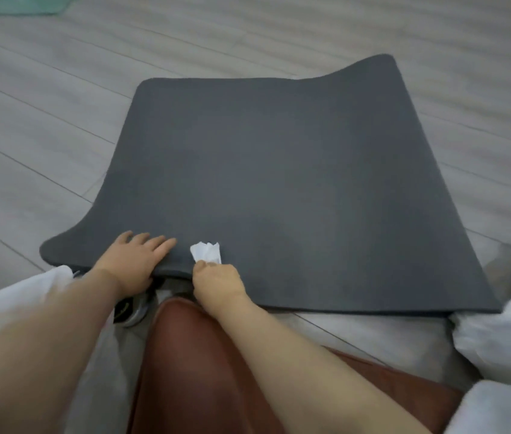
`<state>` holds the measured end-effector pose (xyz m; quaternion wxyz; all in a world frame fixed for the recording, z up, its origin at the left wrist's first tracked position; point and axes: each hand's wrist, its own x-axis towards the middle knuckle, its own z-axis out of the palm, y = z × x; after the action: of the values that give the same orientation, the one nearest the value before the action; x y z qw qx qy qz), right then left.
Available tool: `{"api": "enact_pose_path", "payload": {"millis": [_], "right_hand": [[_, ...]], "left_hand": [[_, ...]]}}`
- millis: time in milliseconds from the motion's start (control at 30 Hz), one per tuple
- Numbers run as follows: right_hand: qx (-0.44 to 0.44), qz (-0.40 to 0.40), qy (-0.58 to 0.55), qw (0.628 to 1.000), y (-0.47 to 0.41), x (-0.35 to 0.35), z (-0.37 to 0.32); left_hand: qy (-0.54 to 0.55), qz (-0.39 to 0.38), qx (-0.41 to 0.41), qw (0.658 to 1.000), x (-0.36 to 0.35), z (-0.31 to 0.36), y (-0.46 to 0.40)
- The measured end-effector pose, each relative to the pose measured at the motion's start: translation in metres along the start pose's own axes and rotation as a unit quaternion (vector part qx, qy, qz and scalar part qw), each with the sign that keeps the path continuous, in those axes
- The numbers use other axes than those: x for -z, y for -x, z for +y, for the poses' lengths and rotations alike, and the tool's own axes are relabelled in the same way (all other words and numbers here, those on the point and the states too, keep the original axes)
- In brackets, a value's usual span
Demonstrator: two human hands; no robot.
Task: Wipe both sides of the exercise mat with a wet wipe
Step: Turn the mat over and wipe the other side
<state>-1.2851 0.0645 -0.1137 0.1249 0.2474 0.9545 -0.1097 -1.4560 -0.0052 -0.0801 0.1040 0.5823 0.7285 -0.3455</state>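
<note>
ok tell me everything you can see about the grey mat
The exercise mat is a dark grey sheet with rounded corners and a matte, foam-like look. It lies spread on the pale plank floor, its far right corner curling upward and its near edge raised above the floor. The left hand rests on the near edge with fingers straight. The right hand pinches a crumpled white wet wipe against the surface just beside it.

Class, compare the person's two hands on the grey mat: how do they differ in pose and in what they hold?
The left hand lies flat with straight fingers; the right hand is curled. The left hand holds nothing; the right hand pinches a white wet wipe. Both sit at the near edge of the exercise mat.
</note>
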Motion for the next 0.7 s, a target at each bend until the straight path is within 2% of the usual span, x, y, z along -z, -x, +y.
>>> {"api": "enact_pose_path", "payload": {"millis": [133,233,300,433,567,633,700], "right_hand": [[0.001,0.018,-0.025,1.0,0.019,-0.029,0.02],[-0.018,0.032,-0.057,0.998,0.046,-0.046,0.062],[-0.05,0.047,-0.007,0.998,0.073,-0.052,0.096],[-0.09,-0.008,0.043,0.995,0.124,-0.063,0.162],[-0.142,-0.024,0.09,0.985,0.153,-0.064,0.206],[-0.161,-0.04,0.091,0.982,0.152,-0.069,0.212],[-0.162,-0.025,0.089,0.982,0.147,-0.07,0.21]], "left_hand": [[0.053,0.074,-0.128,0.988,0.006,0.066,-0.009],[0.062,0.076,-0.125,0.987,0.001,0.094,-0.017],[0.045,0.045,-0.11,0.992,0.003,0.096,-0.02],[0.028,0.059,-0.153,0.986,0.015,0.101,-0.019],[-0.024,0.085,-0.269,0.959,0.025,0.15,-0.017],[-0.043,0.08,-0.268,0.959,0.025,0.166,-0.019],[-0.023,0.062,-0.22,0.973,0.027,0.17,-0.018]]}}
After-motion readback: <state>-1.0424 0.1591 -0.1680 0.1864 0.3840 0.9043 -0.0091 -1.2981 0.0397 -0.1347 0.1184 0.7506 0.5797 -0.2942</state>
